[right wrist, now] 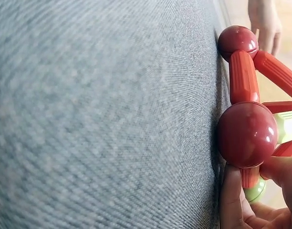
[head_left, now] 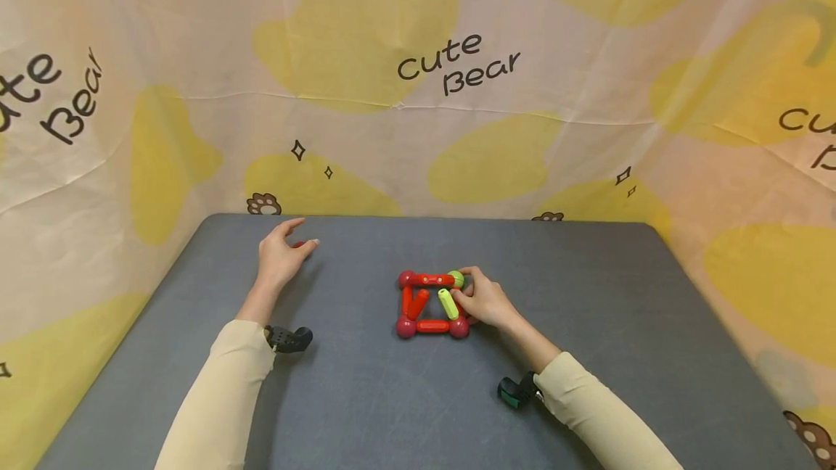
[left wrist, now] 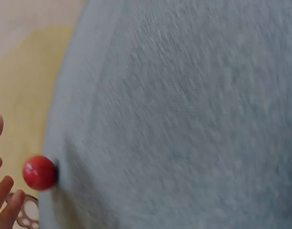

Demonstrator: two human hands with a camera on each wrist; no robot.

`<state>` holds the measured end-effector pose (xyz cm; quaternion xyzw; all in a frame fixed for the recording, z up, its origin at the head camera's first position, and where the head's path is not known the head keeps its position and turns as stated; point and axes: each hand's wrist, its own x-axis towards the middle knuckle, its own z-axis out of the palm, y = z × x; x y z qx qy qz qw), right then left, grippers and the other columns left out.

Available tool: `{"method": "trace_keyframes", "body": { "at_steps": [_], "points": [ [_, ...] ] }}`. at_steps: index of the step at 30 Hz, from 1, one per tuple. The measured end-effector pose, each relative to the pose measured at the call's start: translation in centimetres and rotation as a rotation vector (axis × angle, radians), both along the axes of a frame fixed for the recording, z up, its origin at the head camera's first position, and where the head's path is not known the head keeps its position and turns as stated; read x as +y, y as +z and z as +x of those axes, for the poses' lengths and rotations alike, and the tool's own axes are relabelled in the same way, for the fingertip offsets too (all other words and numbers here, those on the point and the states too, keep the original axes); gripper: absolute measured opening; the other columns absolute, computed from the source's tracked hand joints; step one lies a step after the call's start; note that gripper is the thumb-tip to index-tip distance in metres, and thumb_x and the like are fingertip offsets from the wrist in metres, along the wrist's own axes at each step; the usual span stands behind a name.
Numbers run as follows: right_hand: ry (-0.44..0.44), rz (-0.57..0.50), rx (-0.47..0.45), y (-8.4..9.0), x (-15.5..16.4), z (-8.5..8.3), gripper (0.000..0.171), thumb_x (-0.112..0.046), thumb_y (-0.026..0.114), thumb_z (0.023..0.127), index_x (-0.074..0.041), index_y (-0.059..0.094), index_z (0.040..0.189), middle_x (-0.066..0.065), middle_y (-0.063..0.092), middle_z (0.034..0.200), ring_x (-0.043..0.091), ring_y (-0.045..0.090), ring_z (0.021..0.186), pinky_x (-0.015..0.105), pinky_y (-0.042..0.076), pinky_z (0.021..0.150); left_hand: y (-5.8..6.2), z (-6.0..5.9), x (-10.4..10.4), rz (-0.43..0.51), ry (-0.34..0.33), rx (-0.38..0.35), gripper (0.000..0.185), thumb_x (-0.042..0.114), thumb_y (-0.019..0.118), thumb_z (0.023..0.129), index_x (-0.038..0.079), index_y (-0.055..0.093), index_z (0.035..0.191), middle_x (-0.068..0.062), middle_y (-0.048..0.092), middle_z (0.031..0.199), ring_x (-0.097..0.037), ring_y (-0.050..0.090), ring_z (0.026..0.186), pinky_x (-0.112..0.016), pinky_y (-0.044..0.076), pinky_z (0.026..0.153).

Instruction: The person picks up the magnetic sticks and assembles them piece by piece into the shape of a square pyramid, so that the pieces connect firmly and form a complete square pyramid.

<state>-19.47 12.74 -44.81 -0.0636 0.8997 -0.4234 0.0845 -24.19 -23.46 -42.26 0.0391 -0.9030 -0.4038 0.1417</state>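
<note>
A square frame of red magnetic rods (head_left: 433, 326) lies in the middle of the table, with a red ball (head_left: 406, 328) at three corners and a green ball (head_left: 455, 279) at the far right one. A loose-ended red rod (head_left: 419, 304) rises from the near left ball, a light green rod (head_left: 448, 304) from the near right one. My right hand (head_left: 486, 299) grips the frame's right-side rod, thumb and fingers on either side of it. At the far left, my left hand (head_left: 282, 254) is spread around a separate red ball (left wrist: 40, 172), fingers apart from it.
A grey table (head_left: 353, 397) lies under everything, its far edge just past the left hand. Printed cloth (head_left: 366, 158) hangs behind and along both sides. A black wrist device (head_left: 290, 339) sits on the left wrist, another (head_left: 517, 390) on the right.
</note>
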Motion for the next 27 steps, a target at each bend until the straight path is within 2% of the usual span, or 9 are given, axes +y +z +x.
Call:
{"method": "trace_keyframes", "body": {
  "at_steps": [3, 8, 16, 20, 27],
  "points": [
    [-0.002, 0.004, 0.0, -0.1, 0.0, 0.0, 0.046, -0.018, 0.062, 0.086, -0.004, 0.044, 0.126, 0.002, 0.063, 0.072, 0.011, 0.059, 0.048, 0.027, 0.049, 0.044, -0.7, 0.1, -0.6, 0.012, 0.03, -0.04, 0.054, 0.022, 0.067, 0.083, 0.01, 0.049, 0.133, -0.017, 0.047, 0.135, -0.035, 0.041, 0.125, -0.05, 0.038, 0.095],
    [-0.005, 0.001, -0.002, -0.1, -0.2, 0.0, 0.046, -0.019, 0.062, 0.086, -0.004, 0.044, 0.126, 0.003, 0.063, 0.073, 0.012, 0.058, 0.048, 0.027, 0.049, 0.044, -1.8, 0.3, -1.4, 0.012, 0.052, -0.084, 0.054, 0.02, 0.067, 0.084, 0.007, 0.049, 0.133, -0.021, 0.048, 0.133, -0.038, 0.043, 0.123, -0.051, 0.038, 0.095],
    [-0.001, 0.005, 0.0, -0.2, -0.2, 0.0, 0.046, -0.018, 0.062, 0.086, -0.003, 0.044, 0.126, 0.003, 0.062, 0.072, 0.012, 0.058, 0.047, 0.027, 0.049, 0.044, -2.5, 0.2, -2.0, -0.069, 0.014, -0.143, 0.049, 0.017, 0.065, 0.085, 0.01, 0.052, 0.131, -0.024, 0.054, 0.125, -0.043, 0.04, 0.121, -0.054, 0.03, 0.097],
    [0.0, 0.003, 0.0, -0.2, -0.2, 0.1, 0.046, -0.018, 0.062, 0.087, -0.003, 0.044, 0.127, 0.003, 0.062, 0.072, 0.012, 0.058, 0.047, 0.027, 0.049, 0.044, -2.4, 0.1, -1.9, -0.079, 0.013, -0.138, 0.042, 0.015, 0.064, 0.085, 0.011, 0.057, 0.126, -0.023, 0.056, 0.123, -0.041, 0.044, 0.118, -0.053, 0.033, 0.095],
    [-0.006, 0.008, -0.001, 0.0, -0.1, 0.0, 0.046, -0.018, 0.062, 0.087, -0.004, 0.044, 0.127, 0.003, 0.062, 0.072, 0.012, 0.058, 0.048, 0.027, 0.049, 0.044, -2.4, 0.0, -1.5, -0.077, 0.03, -0.087, 0.032, 0.012, 0.064, 0.085, 0.007, 0.063, 0.116, -0.022, 0.063, 0.111, -0.035, 0.058, 0.1, -0.049, 0.037, 0.089]
  ]
}}
